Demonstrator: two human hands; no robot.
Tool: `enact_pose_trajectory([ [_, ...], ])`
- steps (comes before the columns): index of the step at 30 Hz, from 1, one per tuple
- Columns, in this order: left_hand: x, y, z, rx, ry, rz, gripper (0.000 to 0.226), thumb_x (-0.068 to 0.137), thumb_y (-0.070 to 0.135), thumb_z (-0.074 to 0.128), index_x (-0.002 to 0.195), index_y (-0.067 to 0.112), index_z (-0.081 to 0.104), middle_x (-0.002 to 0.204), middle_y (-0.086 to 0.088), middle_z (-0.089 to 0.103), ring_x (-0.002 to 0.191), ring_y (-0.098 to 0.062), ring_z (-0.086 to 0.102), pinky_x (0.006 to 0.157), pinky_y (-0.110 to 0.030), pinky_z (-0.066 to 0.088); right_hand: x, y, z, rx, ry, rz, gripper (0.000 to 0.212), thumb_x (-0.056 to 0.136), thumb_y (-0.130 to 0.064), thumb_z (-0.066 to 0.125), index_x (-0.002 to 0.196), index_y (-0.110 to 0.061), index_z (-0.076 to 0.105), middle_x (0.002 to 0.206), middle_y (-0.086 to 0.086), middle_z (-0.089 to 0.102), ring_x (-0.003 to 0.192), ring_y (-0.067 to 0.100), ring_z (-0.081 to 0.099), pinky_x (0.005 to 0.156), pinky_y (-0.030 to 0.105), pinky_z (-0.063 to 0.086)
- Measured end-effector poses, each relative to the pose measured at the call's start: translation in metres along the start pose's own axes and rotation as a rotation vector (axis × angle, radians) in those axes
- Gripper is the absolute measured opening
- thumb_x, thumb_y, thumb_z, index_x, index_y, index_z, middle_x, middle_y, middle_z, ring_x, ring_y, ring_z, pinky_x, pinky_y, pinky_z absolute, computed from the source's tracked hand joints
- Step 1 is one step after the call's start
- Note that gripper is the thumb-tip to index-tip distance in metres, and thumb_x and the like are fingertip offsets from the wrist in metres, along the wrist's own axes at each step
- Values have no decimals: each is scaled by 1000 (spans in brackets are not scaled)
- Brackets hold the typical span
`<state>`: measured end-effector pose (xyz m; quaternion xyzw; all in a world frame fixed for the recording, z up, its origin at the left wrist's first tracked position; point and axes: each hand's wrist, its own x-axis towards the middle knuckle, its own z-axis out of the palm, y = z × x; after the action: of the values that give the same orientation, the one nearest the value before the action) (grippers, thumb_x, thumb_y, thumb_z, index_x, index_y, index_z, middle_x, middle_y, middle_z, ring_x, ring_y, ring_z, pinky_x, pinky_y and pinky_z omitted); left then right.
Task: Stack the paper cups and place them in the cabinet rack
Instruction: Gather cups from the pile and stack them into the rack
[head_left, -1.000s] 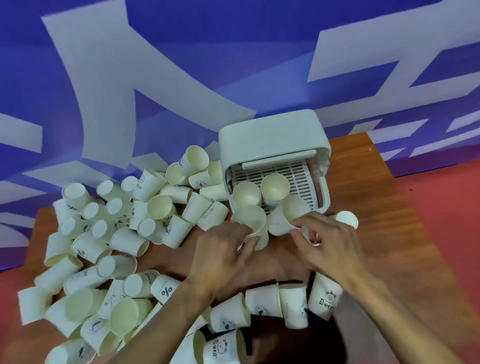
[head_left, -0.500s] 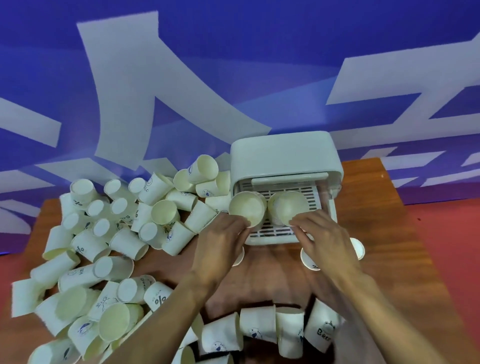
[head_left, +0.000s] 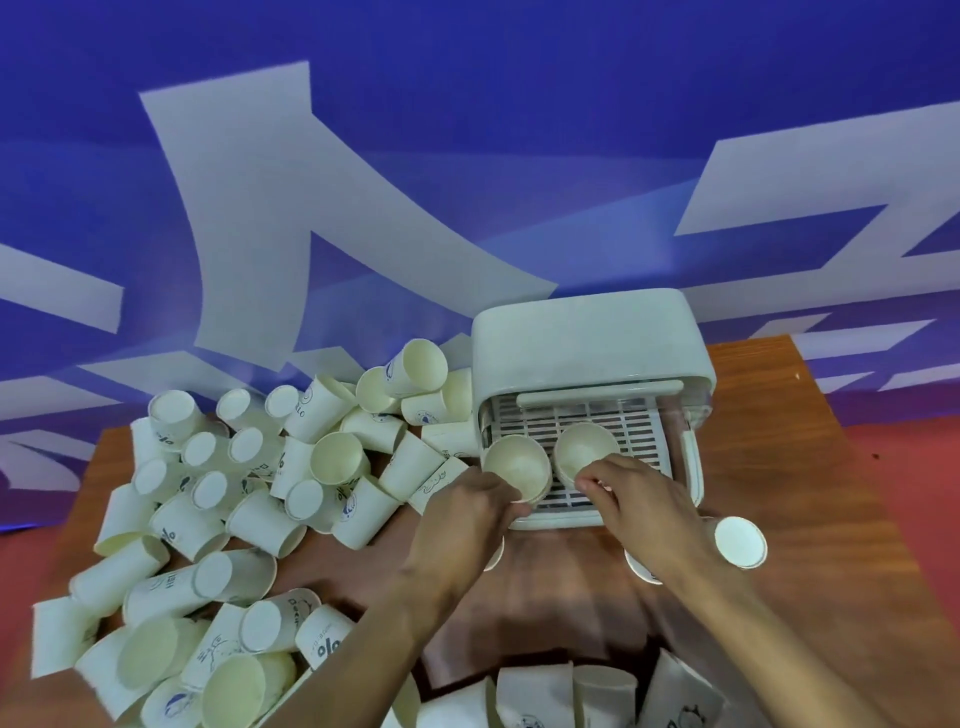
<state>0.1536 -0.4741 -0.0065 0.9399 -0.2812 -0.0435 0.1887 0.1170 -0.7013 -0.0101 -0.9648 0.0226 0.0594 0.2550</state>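
Note:
A white cabinet rack (head_left: 587, 343) stands on the wooden table, its slatted tray (head_left: 623, 431) pulled out towards me. Two cup stacks stand upright on the tray. My left hand (head_left: 462, 519) grips the left cup stack (head_left: 517, 465) at its near side. My right hand (head_left: 639, 504) holds the right cup stack (head_left: 584, 449) with curled fingers. A big heap of loose white paper cups (head_left: 249, 499) lies to the left of the rack.
The wooden table (head_left: 810, 561) runs to a red floor on the right. One cup (head_left: 740, 541) lies on its side right of my right hand. Several cups (head_left: 566, 693) line the near edge. A blue and white banner wall stands behind.
Both hands moved the two cup stacks forward onto the rack tray; the stacks now stand further in. The camera tilted up slightly.

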Motion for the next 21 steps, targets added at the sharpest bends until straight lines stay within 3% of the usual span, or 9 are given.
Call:
enact_pose_trajectory([
  [5,15,-3,11,77,-80,12,23,86,37,66,72,20,73,72,4,67,72,-16,61,53,-24,46,8,-4,8,8,11,56,21,101,-38,48,104,-33,68,103,-12,67,98,13,63,74,33,48],
  [11,22,11,4,141,-209,-52,20,97,28,54,100,16,70,102,-4,65,100,-22,54,66,-30,43,10,-12,9,-35,13,61,27,103,-33,45,105,-23,69,101,-2,69,94,23,65,69,32,43],
  [15,6,10,-6,20,-30,-44,39,89,39,65,123,22,62,121,5,61,105,-17,60,66,-34,54,2,-19,0,-96,37,55,24,102,-39,44,109,-30,65,108,-10,68,97,18,66,66,30,39],
  [18,-27,3,-29,-71,139,-145,26,93,39,56,116,29,61,115,15,60,95,-5,60,64,-28,52,-18,-28,-5,-69,207,-18,18,99,-38,54,110,-30,66,109,-15,68,87,14,70,61,29,49],
  [21,-80,-27,-39,-83,127,-364,25,91,39,47,112,35,59,109,19,58,90,-4,58,65,-28,51,-48,-50,2,2,318,-150,15,96,-31,57,104,-28,70,108,-17,67,83,10,68,60,24,48],
])
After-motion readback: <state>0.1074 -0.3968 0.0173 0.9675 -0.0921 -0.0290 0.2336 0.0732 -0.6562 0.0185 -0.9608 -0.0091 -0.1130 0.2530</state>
